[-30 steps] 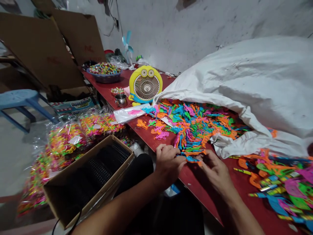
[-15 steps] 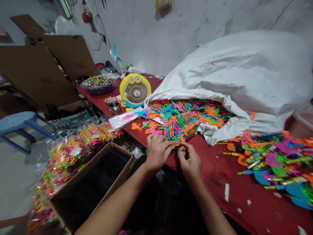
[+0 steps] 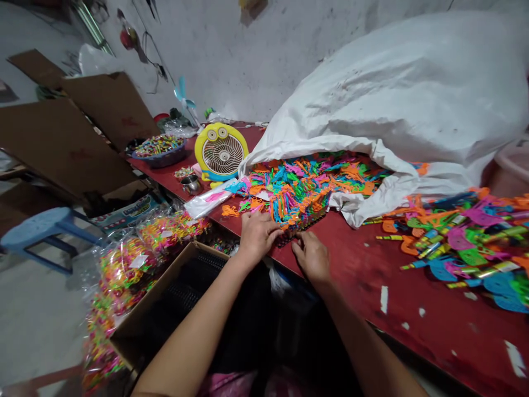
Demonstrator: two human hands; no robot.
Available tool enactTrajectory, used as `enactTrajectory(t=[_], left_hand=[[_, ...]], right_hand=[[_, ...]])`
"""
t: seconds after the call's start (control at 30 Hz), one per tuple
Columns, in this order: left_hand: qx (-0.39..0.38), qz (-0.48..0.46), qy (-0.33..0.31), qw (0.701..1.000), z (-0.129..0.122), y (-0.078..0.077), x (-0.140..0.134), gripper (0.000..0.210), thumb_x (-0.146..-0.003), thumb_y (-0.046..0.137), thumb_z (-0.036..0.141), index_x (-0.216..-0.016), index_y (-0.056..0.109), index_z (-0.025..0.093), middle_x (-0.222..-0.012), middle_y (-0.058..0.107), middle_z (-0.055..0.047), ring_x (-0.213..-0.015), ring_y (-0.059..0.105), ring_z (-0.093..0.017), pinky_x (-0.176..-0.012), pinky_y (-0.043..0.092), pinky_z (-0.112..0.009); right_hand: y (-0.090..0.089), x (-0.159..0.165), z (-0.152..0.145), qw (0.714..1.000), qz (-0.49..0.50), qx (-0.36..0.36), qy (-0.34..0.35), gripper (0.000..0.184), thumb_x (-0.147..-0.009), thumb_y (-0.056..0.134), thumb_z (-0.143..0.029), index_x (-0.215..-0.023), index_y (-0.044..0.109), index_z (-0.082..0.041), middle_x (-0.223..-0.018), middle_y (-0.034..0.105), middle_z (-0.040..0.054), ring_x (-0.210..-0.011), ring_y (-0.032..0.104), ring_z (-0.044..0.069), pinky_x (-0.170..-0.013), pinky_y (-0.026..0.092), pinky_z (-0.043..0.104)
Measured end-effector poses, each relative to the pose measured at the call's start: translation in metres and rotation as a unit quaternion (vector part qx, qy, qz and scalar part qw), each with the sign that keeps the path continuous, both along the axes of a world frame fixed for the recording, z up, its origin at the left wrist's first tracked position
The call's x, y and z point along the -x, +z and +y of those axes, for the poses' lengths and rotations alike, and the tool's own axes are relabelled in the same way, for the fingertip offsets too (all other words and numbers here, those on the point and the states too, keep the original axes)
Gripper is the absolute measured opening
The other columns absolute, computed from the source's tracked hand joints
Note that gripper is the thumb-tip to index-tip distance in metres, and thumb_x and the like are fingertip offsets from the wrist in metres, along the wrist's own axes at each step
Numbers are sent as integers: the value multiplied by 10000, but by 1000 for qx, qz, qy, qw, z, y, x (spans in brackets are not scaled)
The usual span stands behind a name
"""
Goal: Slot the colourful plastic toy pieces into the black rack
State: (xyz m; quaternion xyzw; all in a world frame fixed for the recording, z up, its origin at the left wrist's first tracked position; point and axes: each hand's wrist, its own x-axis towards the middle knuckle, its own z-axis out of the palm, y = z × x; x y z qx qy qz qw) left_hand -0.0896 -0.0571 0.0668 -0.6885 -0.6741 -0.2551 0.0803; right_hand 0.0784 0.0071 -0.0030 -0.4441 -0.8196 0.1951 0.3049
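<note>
At the near edge of the red table (image 3: 351, 286), a dark rack (image 3: 314, 220) stands packed with rows of bright plastic pieces (image 3: 303, 205), just before the open white sack (image 3: 397, 94). The person's left hand (image 3: 257, 236) curls over the rack's left corner; the right hand (image 3: 313, 258) bends its fingertips narrowly against the near side. Whether either grips anything cannot be told.

The left hand (image 3: 257, 236) hides part of the black rack (image 3: 314, 220). The left arm (image 3: 198, 325) covers some of the cardboard box (image 3: 151, 296). The view's right edge cuts off the bright toy pile (image 3: 460, 240) and pink tub (image 3: 514, 165). The bits (image 3: 159, 145) in the purple bowl (image 3: 163, 161) are too small to tell apart.
</note>
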Motion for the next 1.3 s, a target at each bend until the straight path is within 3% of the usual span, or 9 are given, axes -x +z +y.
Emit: enactTrajectory(t=[0.33, 0.5, 0.63, 0.73, 0.87, 0.97, 1.17, 1.3], left_hand=[[109, 31, -27, 993, 18, 18, 16, 241, -918, 610, 407, -810, 755, 246, -839, 695, -29, -901, 582, -216, -795, 308, -358], [130, -43, -39, 990, 21, 15, 23, 149, -853, 702, 353, -787, 755, 230, -777, 691, 3, -784, 601, -158, -704, 353, -272], [67, -117, -52, 989, 10, 5, 18, 163, -837, 719, 378, -831, 755, 219, -764, 679, 5, -719, 590, -135, -667, 375, -249], [-46, -113, -24, 992, 2, 4, 7, 279, -822, 718, 474, -920, 756, 215, -814, 662, -25, -792, 590, -166, -753, 399, -290], [-124, -68, -31, 989, 6, 12, -5, 363, -822, 713, 491, -1113, 721, 273, -1142, 659, -69, -1079, 571, -235, -943, 369, -390], [-104, -50, -69, 991, 18, 16, -6, 219, -895, 653, 401, -1070, 738, 299, -1182, 680, -46, -1104, 585, -218, -994, 344, -414], [-75, -43, -107, 990, 27, 16, -1, 215, -956, 567, 355, -931, 750, 246, -934, 748, -10, -872, 659, -156, -1073, 323, -426], [-49, -42, -102, 993, 28, 17, -1, 215, -960, 558, 341, -910, 740, 237, -901, 747, -8, -845, 661, -157, -1085, 337, -422]], right_hand=[[13, 8, -19, 984, -175, -44, 7, 268, -941, 444, -212, -1080, 672, -187, -972, 605, 117, -853, 577, 235, -682, 369, 319], [9, -4, -27, 982, -162, -81, 52, 281, -952, 430, -230, -1072, 681, -199, -938, 596, 96, -834, 583, 214, -695, 409, 307], [1, -50, -18, 993, -39, -64, 92, 296, -960, 424, -259, -1107, 673, -198, -939, 618, 69, -846, 607, 181, -745, 462, 286], [2, -98, 3, 997, -24, -77, 19, 303, -951, 450, -323, -1085, 687, -190, -955, 640, 69, -837, 614, 188, -745, 469, 305], [15, -133, 27, 990, -76, -105, -58, 319, -927, 465, -375, -1029, 711, -199, -942, 659, 73, -802, 607, 202, -694, 452, 315], [26, -120, 26, 992, -65, -107, -31, 321, -927, 460, -360, -1042, 705, -187, -915, 646, 71, -797, 604, 196, -694, 448, 303], [31, -43, 11, 994, -1, -73, 76, 290, -929, 453, -276, -1070, 685, -175, -942, 653, 85, -848, 608, 200, -759, 452, 302], [22, -6, 16, 996, 80, -39, -17, 362, -908, 466, -285, -1200, 608, -127, -1021, 651, 122, -895, 606, 222, -801, 464, 334]])
